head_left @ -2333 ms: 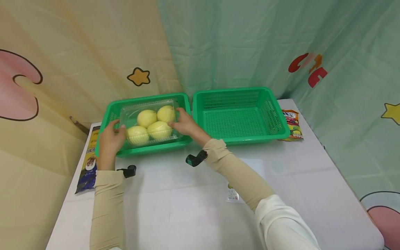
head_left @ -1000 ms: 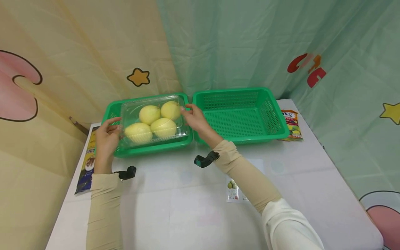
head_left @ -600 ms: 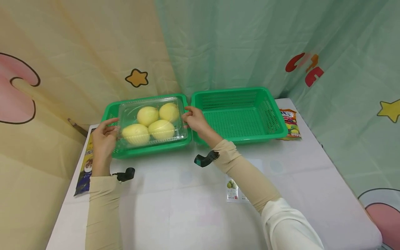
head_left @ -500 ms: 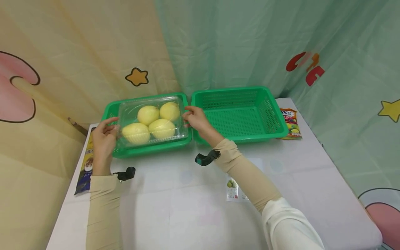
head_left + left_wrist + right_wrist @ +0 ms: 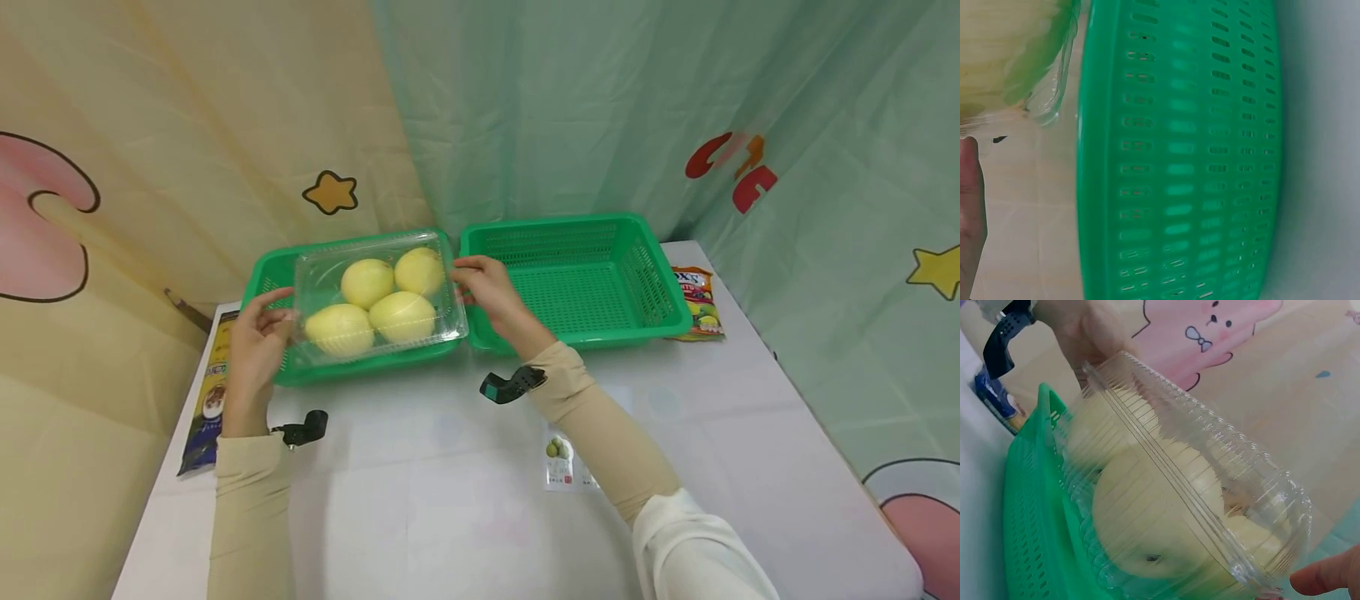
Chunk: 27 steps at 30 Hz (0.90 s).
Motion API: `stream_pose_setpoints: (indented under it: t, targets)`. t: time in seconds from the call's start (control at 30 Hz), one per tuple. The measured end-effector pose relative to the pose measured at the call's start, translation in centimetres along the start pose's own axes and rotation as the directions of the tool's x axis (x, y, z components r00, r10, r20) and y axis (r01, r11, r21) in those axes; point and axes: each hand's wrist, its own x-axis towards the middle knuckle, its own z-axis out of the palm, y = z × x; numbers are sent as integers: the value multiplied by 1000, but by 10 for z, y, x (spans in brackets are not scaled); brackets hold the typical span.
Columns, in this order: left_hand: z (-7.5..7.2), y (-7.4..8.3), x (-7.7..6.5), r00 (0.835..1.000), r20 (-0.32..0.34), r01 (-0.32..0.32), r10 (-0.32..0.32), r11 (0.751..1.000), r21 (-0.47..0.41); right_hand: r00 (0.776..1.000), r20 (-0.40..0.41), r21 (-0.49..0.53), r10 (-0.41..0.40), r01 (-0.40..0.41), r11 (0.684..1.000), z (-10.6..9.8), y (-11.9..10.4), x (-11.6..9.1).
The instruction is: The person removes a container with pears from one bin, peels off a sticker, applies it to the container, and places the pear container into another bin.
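Observation:
A clear plastic clamshell box (image 5: pixel 318 271) holds several round, pale yellow melons (image 5: pixel 402 317). My left hand (image 5: pixel 257 346) grips its left end, and at the right end my right hand (image 5: pixel 491 292) pinches the edge between thumb and fingers. Below the box sits the left green basket (image 5: pixel 273 273), whose rim it overlaps in the head view. From the right wrist, the box (image 5: pixel 1172 406) shows tilted above the basket side (image 5: pixel 1025 525). The left wrist view shows a corner of the box and the perforated basket wall (image 5: pixel 1179 169).
A second green basket (image 5: pixel 573 292) stands close on the right. Beyond it lies a colourful snack bag (image 5: pixel 697 304); a yellow and blue packet (image 5: pixel 206 408) is at the far left. Printed cards (image 5: pixel 558 467) lie on the white table (image 5: pixel 420 517). Patterned curtains rise behind.
Both hands have raised the clamshell box of melons from inside the left basket and shifted it slightly right. Its right end now reaches the gap between the baskets.

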Motion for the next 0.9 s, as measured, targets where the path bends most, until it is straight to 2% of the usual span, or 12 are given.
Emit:
stream_pose_setpoints:
  t: [0.2, 0.4, 0.63, 0.9]
  targets:
    - [3, 0, -14, 999, 29, 36, -33, 992, -117, 1000, 17, -32, 0, 1, 999, -6, 2, -9]
    - [5, 0, -24, 999, 34, 36, -33, 994, -98, 999, 42, -26, -15, 16, 1000, -13, 8, -19]
    - [4, 0, -35, 998, 68, 13, -3, 989, -146, 999, 49, -31, -19, 20, 999, -18, 11, -30]
    - [3, 1, -41, 996, 84, -11, 25, 987, -159, 998, 47, -18, -32, 33, 999, -22, 13, -37]
